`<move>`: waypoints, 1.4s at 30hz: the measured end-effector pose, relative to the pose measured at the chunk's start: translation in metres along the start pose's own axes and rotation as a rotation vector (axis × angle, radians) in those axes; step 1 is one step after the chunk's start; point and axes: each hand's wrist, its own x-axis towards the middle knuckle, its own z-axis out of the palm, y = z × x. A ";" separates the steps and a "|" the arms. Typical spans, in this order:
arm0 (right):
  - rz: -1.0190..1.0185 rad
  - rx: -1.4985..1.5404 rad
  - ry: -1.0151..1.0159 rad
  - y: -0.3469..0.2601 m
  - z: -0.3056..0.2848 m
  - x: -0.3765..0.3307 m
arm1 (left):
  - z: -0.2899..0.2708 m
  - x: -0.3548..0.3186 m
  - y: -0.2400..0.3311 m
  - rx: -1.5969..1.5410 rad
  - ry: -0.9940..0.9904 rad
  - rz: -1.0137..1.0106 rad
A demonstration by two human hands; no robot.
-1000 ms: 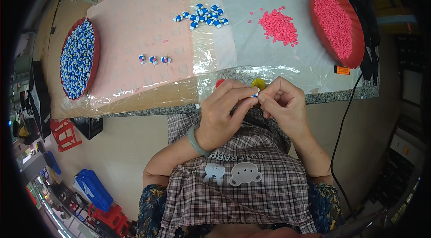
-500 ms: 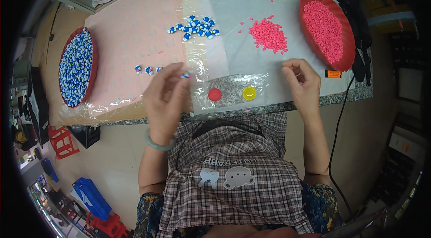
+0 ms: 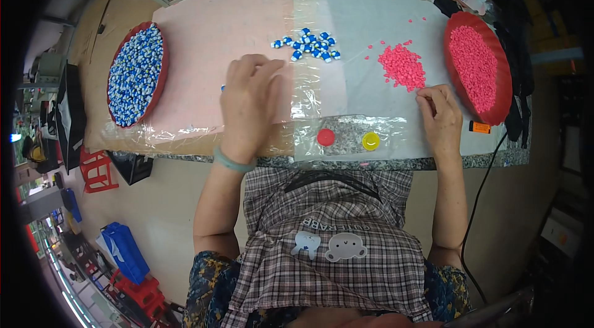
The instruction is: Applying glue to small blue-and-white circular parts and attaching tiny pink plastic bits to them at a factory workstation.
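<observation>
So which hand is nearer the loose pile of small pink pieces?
The right hand, at the near edge of the pile; the left hand is well left of it.

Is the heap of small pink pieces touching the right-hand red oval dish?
Apart: the head view shows pale sheet between pink heap and red dish.

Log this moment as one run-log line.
left hand: over pink sheet, grip unclear | right hand: at edge of pink pile, grip unclear | between hands: red disc, yellow disc

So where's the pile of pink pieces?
In the head view, the pink pile lies right of centre, by the right hand, left of a red bowl.
</observation>
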 end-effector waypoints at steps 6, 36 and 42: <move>0.136 0.041 -0.116 0.000 -0.008 -0.003 | 0.050 0.029 0.017 -0.094 -0.086 0.239; 0.018 0.083 -0.178 -0.004 -0.011 -0.007 | 0.020 -0.024 0.049 -1.591 -0.478 -0.851; 0.023 0.083 -0.203 -0.010 -0.013 -0.003 | 0.012 -0.023 0.049 -1.674 -0.519 -0.825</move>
